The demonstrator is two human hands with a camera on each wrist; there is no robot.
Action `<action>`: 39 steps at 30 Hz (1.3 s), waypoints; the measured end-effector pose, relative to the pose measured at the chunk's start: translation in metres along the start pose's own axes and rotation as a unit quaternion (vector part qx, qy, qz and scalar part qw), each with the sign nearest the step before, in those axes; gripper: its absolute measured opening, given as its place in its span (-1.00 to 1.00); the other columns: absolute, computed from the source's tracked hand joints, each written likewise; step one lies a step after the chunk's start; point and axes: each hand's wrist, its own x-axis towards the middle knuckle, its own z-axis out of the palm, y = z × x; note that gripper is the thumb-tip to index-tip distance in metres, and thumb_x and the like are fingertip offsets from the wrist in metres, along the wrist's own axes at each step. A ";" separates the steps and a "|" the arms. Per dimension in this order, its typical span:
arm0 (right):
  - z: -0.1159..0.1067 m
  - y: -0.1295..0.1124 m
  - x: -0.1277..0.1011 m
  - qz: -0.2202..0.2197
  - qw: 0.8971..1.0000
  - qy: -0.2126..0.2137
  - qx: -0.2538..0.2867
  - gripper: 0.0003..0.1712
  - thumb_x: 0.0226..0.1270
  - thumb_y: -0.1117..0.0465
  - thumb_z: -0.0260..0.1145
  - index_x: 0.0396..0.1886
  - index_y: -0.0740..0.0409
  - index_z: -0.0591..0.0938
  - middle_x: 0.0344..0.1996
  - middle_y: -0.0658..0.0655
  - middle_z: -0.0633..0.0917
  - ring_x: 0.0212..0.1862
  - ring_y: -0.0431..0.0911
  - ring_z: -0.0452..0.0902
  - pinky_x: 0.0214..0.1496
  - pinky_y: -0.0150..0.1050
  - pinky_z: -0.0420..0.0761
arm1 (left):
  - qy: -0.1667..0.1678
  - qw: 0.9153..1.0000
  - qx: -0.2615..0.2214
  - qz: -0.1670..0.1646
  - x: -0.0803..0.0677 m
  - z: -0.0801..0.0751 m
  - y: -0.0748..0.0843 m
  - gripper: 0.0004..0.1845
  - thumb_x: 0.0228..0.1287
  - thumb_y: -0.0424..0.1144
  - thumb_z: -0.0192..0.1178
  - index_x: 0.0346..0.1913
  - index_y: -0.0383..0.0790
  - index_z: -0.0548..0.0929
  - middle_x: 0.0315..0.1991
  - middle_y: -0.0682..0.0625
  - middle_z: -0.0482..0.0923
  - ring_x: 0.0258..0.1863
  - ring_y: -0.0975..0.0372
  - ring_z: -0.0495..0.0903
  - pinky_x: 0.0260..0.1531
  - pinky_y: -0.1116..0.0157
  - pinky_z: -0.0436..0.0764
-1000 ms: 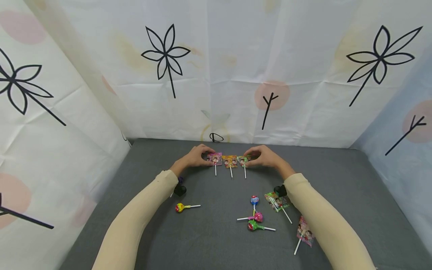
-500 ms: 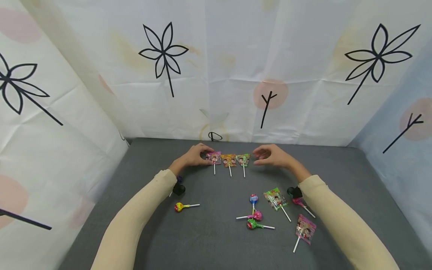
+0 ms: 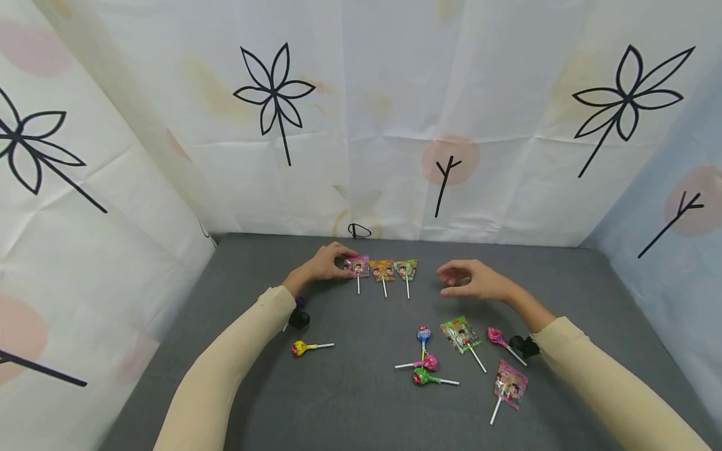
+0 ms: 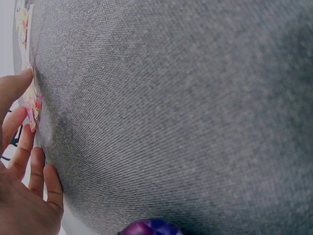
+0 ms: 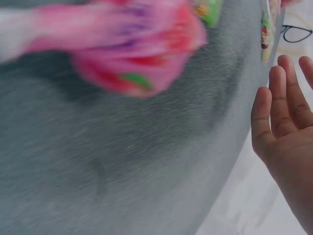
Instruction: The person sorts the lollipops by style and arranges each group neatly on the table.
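Three flat wrapped lollipops lie in a row at the back of the grey table (image 3: 361, 413): pink (image 3: 358, 266), orange (image 3: 383, 269) and green (image 3: 407, 269). My left hand (image 3: 329, 263) sits at the row's left end, thumb and fingertips (image 4: 19, 122) pinching the edge of the pink wrapper (image 4: 34, 105). My right hand (image 3: 470, 282) hovers to the right of the green one, apart from it, with relaxed fingers (image 5: 281, 107) and nothing in it. A blurred pink lollipop (image 5: 142, 54) fills the right wrist view.
Loose lollipops lie nearer me: yellow (image 3: 301, 347), blue (image 3: 424, 334), a pink round one (image 3: 431, 361), red-green (image 3: 420, 376), a flat green pack (image 3: 461, 333), another pink one (image 3: 496, 336), a flat pink pack (image 3: 510, 383). A purple one (image 3: 301, 302) lies by my left wrist. Printed curtains wall the table.
My right hand let go of the green lollipop at the row's right end and drew back to the right and toward me. The left hand stayed at the pink one.
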 end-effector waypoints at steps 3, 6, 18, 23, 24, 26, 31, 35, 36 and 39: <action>0.002 0.002 -0.011 -0.007 1.000 0.005 -0.008 -0.46 0.37 0.26 0.45 0.23 0.46 0.54 0.08 0.41 0.62 0.10 0.28 0.54 0.10 0.20 0.55 | -0.001 1.000 0.002 -0.003 -0.001 0.000 0.001 -0.44 0.28 -0.15 0.46 0.29 -0.28 0.62 0.23 -0.25 0.45 0.20 -0.08 0.40 0.25 -0.08 0.28; 0.003 0.005 -0.021 -0.017 1.000 0.015 -0.017 -0.49 0.36 0.27 0.45 0.21 0.44 0.56 0.09 0.40 0.63 0.11 0.31 0.53 0.08 0.25 0.54 | -0.002 1.000 0.005 -0.006 -0.001 0.000 0.001 -0.44 0.28 -0.16 0.46 0.29 -0.28 0.61 0.24 -0.25 0.45 0.21 -0.08 0.40 0.25 -0.08 0.29; 0.010 0.007 -0.049 -0.025 0.997 0.052 -0.046 -0.44 0.30 0.23 0.50 0.21 0.39 0.57 0.09 0.31 0.64 0.10 0.28 0.54 0.03 0.27 0.54 | -0.005 1.000 0.006 -0.001 0.000 0.001 0.001 -0.44 0.28 -0.15 0.45 0.29 -0.28 0.61 0.23 -0.25 0.45 0.22 -0.07 0.40 0.26 -0.08 0.27; 0.017 0.007 -0.056 -0.045 0.995 0.056 -0.064 -0.38 0.24 0.23 0.55 0.24 0.35 0.56 0.10 0.26 0.63 0.09 0.21 0.53 0.02 0.18 0.56 | -0.002 1.000 0.004 -0.001 0.001 0.000 0.000 -0.44 0.27 -0.15 0.46 0.29 -0.29 0.62 0.23 -0.25 0.45 0.20 -0.07 0.41 0.24 -0.07 0.29; 0.018 0.008 -0.057 -0.048 0.995 0.057 -0.069 -0.36 0.22 0.22 0.57 0.25 0.33 0.56 0.11 0.24 0.62 0.09 0.19 0.53 0.02 0.15 0.57 | -0.002 1.000 0.005 0.001 0.001 0.000 0.000 -0.44 0.27 -0.15 0.46 0.28 -0.29 0.62 0.23 -0.25 0.46 0.20 -0.06 0.41 0.24 -0.07 0.28; 0.021 0.008 -0.059 -0.053 0.994 0.057 -0.077 -0.31 0.18 0.19 0.60 0.26 0.30 0.55 0.12 0.21 0.61 0.09 0.15 0.51 0.03 0.08 0.56 | -0.001 1.000 0.007 0.003 0.001 0.000 0.000 -0.44 0.27 -0.16 0.46 0.28 -0.30 0.62 0.22 -0.25 0.46 0.21 -0.06 0.41 0.26 -0.07 0.26; 0.026 0.008 -0.065 -0.064 0.993 0.055 -0.088 -0.19 0.06 0.08 0.67 0.27 0.26 0.56 0.13 0.14 0.60 0.10 0.11 0.48 0.08 0.02 0.51 | -0.004 1.000 0.007 0.002 0.001 0.000 0.000 -0.44 0.28 -0.15 0.45 0.29 -0.29 0.61 0.23 -0.24 0.46 0.21 -0.06 0.41 0.25 -0.07 0.26; 0.030 0.008 -0.069 -0.084 0.990 0.051 -0.103 -0.15 -0.01 0.02 0.71 0.25 0.26 0.58 0.11 0.14 0.60 0.08 0.08 0.48 0.11 -0.04 0.49 | -0.004 1.000 0.005 0.004 0.001 0.001 0.000 -0.44 0.28 -0.15 0.45 0.28 -0.29 0.62 0.22 -0.24 0.46 0.20 -0.05 0.42 0.25 -0.06 0.27; 0.031 0.009 -0.069 -0.087 0.989 0.050 -0.107 -0.14 -0.03 0.01 0.71 0.25 0.26 0.58 0.11 0.14 0.60 0.08 0.07 0.48 0.12 -0.06 0.49 | -0.003 1.000 0.006 0.005 0.001 0.000 0.000 -0.44 0.28 -0.15 0.46 0.28 -0.29 0.62 0.22 -0.24 0.46 0.20 -0.05 0.42 0.25 -0.06 0.26; 0.033 0.009 -0.071 -0.090 0.989 0.045 -0.107 -0.12 -0.04 0.01 0.72 0.25 0.25 0.57 0.12 0.13 0.59 0.09 0.06 0.47 0.13 -0.08 0.49 | -0.001 1.000 0.009 0.007 0.001 -0.001 0.001 -0.45 0.28 -0.16 0.45 0.28 -0.30 0.62 0.22 -0.24 0.47 0.20 -0.04 0.42 0.26 -0.06 0.26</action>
